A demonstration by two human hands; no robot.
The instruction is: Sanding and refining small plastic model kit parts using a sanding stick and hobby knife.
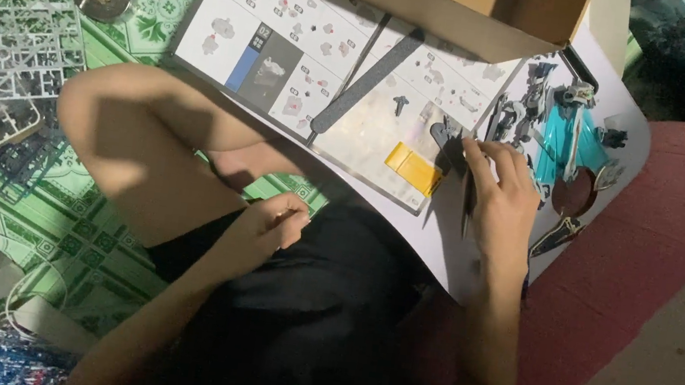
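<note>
head view | right hand (500, 196) lay on the white board (627, 145) near its lower edge, fingertips on a dark plastic part (450, 145), grip not clear | left hand (269, 225) over the lap, fingers curled together, content hidden | instruction sheet (290, 55) at the board's upper edge
</note>
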